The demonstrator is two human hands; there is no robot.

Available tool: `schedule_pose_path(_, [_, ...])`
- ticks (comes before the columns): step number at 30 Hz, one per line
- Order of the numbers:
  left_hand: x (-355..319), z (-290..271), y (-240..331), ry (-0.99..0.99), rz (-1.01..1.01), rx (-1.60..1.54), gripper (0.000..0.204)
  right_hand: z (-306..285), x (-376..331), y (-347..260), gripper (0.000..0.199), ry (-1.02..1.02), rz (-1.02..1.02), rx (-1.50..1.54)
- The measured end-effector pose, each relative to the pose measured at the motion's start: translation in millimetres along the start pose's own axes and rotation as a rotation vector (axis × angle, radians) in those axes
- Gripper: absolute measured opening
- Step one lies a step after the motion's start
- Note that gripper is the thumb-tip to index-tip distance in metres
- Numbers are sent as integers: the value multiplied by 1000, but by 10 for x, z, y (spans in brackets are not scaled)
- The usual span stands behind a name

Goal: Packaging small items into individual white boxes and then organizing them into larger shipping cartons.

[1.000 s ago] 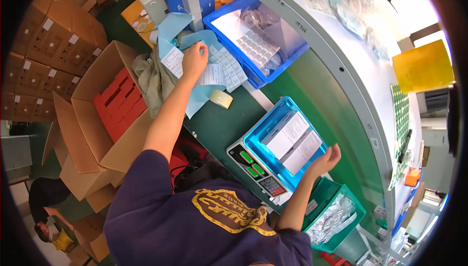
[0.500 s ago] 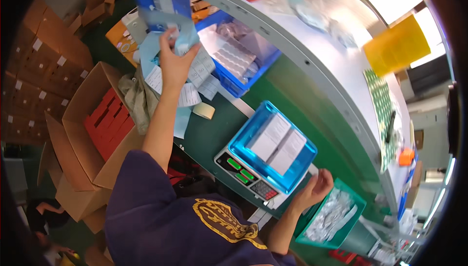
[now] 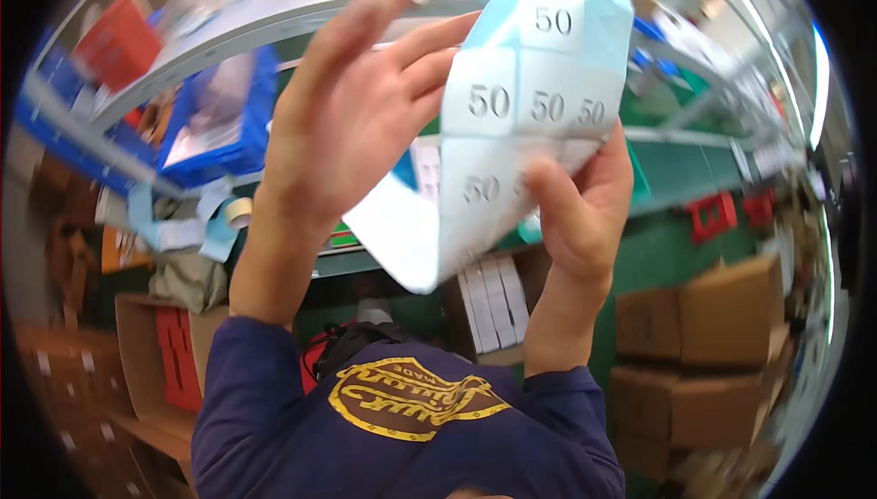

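A strip of printed white labels on pale blue backing (image 3: pixel 484 156) is held up in front of me, bent along its length. My right hand (image 3: pixel 589 211) grips its right side, thumb on the front face and fingers behind. On the other side, my left hand (image 3: pixel 352 120) is raised with its fingers stretched out, some reaching the strip's left edge. Its fingertips at the top are blurred, so I cannot make out whether a label sticks there. Behind the strip, the weighing scale is nearly all hidden.
A blue bin (image 3: pixel 260 124) stands under the shelf at left, with a tape roll (image 3: pixel 238 213) and loose label sheets (image 3: pixel 183 232) near it. An open carton (image 3: pixel 137 353) holds red boxes (image 3: pixel 178 353). White boxes (image 3: pixel 493 307) sit below the bench; cartons (image 3: pixel 726 312) are stacked at right.
My left hand has come from the label sheets at the far left to the middle. The label strip is now up close, and my right hand has moved from beside the scale to grip it.
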State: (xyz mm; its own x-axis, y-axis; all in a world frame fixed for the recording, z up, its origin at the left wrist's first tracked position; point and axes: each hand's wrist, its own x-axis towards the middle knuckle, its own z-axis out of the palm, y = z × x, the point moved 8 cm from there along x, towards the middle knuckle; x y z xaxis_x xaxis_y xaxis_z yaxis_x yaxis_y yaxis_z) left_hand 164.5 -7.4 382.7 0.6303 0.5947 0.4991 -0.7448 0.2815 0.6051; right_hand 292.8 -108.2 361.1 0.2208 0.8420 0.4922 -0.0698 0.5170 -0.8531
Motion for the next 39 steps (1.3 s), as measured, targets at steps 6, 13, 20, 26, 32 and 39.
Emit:
schedule_pose_path(6, [-861,1222,-2115,-118,-709,-512,83,-1252,-1883,-695,56,276,54,-15])
schedule_pose_path(13, [-1280,1698,-3550,-226,-926,89,51,-2151,-3611,-940,59,796,392,-537])
schedule_pose_path(20, [-1645,2423,-4123,-440,-655,478,26,-1946,-4033,-1480,38,1177,313,-1144])
schedule_pose_path(26, [-2102,2898,-4874,-486,-791,315,23,-2380,-4749,-1770,35,1364,313,-1234])
schedule_pose_path(32, [-2336,3762,-5647,-766,-710,474,15,-3147,-5605,-2226,34,1198,255,-1348])
schedule_pose_path(39, [-2346,4906,-6108,-1124,-409,511,7,-4033,-6388,-2718,24,1085,315,-779])
